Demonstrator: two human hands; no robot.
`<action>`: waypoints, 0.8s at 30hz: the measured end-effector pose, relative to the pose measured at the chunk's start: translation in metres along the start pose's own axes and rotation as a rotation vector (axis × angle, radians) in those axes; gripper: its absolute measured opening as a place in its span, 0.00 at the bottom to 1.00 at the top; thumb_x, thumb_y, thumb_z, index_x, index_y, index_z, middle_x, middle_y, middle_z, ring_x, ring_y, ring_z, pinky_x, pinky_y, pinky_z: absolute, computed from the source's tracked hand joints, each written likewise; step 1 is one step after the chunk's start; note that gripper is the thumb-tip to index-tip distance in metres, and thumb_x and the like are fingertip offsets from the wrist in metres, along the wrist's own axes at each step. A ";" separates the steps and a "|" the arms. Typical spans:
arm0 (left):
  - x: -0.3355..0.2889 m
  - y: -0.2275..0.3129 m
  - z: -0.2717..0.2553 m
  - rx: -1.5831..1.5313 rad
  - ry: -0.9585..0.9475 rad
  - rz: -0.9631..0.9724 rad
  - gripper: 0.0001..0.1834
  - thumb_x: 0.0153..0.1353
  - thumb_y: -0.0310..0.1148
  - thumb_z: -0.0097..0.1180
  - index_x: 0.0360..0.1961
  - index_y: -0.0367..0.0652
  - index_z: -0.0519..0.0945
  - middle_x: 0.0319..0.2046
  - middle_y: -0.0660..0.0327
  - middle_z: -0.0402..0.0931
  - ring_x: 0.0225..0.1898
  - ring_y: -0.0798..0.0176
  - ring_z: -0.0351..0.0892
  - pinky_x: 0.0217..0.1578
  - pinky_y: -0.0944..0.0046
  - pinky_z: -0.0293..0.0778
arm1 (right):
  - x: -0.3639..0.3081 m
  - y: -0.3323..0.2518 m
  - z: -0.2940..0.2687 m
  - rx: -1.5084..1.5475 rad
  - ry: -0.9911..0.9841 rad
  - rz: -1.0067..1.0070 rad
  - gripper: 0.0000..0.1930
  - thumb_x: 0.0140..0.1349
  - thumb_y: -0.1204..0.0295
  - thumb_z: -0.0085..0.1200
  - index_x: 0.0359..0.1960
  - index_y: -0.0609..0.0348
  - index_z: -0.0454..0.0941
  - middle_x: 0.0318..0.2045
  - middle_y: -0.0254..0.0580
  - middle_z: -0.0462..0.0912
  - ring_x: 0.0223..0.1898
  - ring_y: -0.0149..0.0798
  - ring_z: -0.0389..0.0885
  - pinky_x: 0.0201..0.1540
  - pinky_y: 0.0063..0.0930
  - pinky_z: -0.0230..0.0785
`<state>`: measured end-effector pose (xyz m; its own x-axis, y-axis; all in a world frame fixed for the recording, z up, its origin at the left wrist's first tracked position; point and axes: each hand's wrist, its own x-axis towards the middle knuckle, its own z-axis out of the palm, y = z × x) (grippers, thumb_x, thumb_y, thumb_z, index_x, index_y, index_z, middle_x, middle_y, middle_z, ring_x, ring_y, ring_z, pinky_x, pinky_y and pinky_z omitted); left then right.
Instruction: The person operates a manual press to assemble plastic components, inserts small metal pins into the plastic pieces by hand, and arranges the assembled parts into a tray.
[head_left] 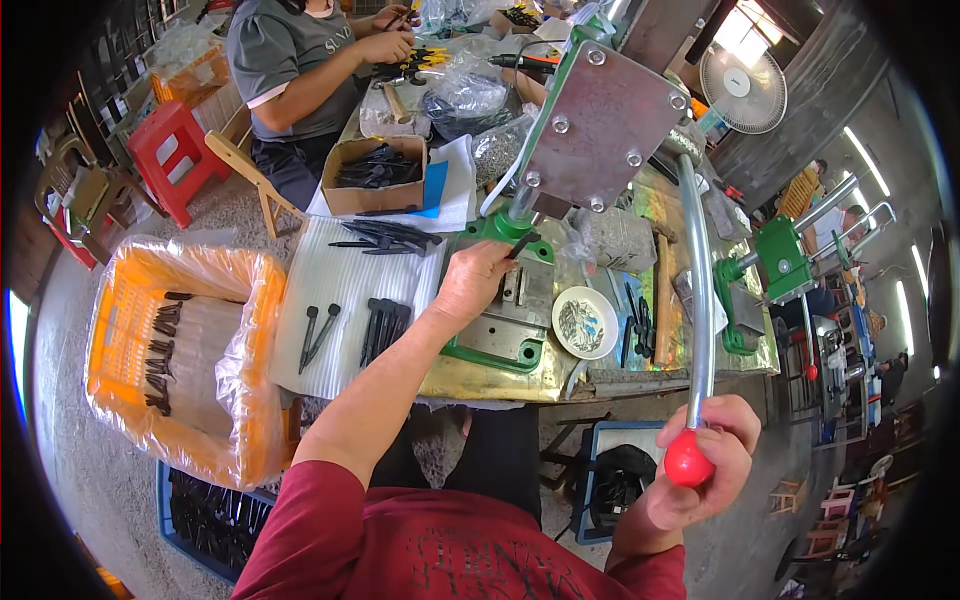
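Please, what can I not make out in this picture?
In the head view:
Black piece: one end is hidden in the left hand.
Small pieces in the white bowl: too small to tell their shape.
Blue crate, lower left: partly hidden by the orange basket.
Co-worker: head cut off by the upper edge.

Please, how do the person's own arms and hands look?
The left hand and the right hand are bare, without gloves. The forearms are also uncovered, and short, plain dark red sleeves end near the elbows.
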<state>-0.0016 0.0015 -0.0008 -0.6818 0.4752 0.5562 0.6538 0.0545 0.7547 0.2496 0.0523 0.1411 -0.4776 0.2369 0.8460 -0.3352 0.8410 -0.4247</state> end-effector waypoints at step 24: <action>0.001 0.003 0.000 -0.038 0.009 0.006 0.09 0.45 0.23 0.54 0.31 0.36 0.74 0.26 0.52 0.72 0.28 0.51 0.72 0.28 0.64 0.68 | -0.048 0.079 0.055 -0.209 -0.202 -0.151 0.10 0.36 0.79 0.54 0.14 0.56 0.63 0.19 0.40 0.69 0.13 0.39 0.64 0.15 0.27 0.56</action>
<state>-0.0004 0.0022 0.0019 -0.6808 0.4679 0.5635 0.6450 0.0183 0.7640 0.2009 0.0807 0.0493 -0.5935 0.0182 0.8046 -0.2503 0.9460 -0.2060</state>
